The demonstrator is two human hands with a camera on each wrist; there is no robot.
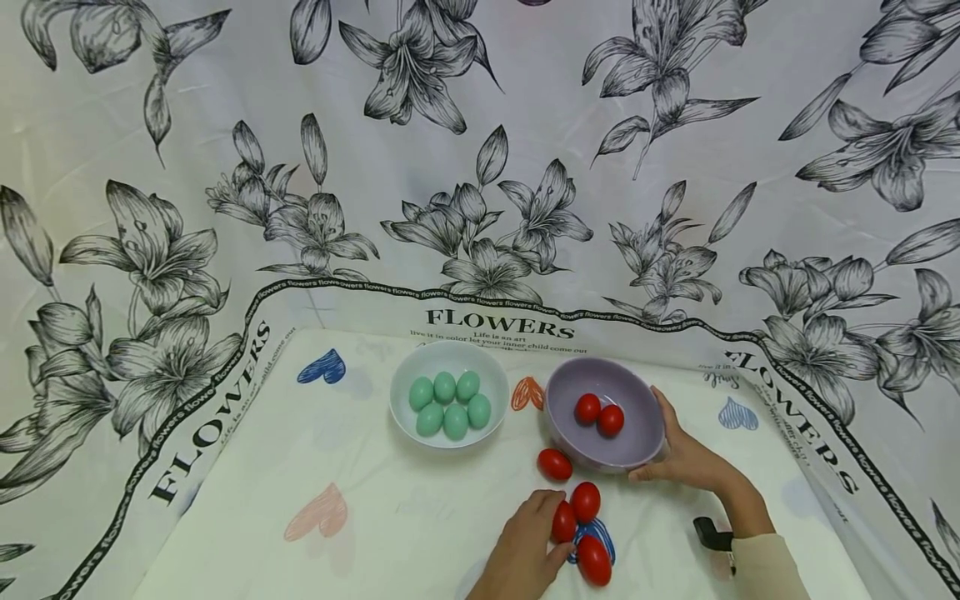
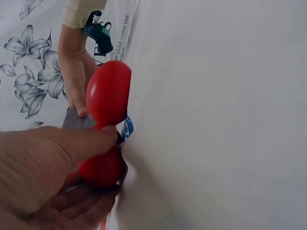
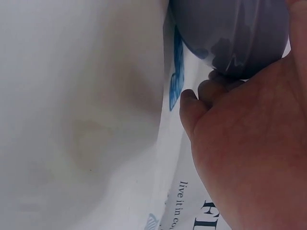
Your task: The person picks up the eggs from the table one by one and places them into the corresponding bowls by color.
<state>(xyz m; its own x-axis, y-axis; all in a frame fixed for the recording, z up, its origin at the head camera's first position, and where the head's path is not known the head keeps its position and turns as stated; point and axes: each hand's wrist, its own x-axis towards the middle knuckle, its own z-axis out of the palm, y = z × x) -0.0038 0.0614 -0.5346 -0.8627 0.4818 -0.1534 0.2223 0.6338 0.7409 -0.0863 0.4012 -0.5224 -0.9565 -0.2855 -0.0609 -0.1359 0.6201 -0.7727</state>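
My left hand (image 1: pixel 525 546) has its thumb and fingers around a red egg (image 1: pixel 564 522) on the table. The left wrist view shows that egg (image 2: pixel 101 167) between thumb and fingers, with another red egg (image 2: pixel 109 93) just beyond the thumb. Other red eggs lie close by: one above (image 1: pixel 586 502), one below (image 1: pixel 595 560), and one beside the bowl (image 1: pixel 554 465). My right hand (image 1: pixel 686 454) holds the purple bowl (image 1: pixel 648 408) by its right side, thumb low at the front. Two red eggs (image 1: pixel 599 415) lie inside that bowl. In the right wrist view, curled fingers touch the bowl's underside (image 3: pixel 230 38).
Left of the purple bowl stands a white bowl (image 1: pixel 450 444) with several green eggs (image 1: pixel 445 387) in it. A white cloth printed with hearts and lettering covers the table (image 1: pixel 315 450). Floral cloth (image 1: pixel 480 208) rises behind and at the sides.
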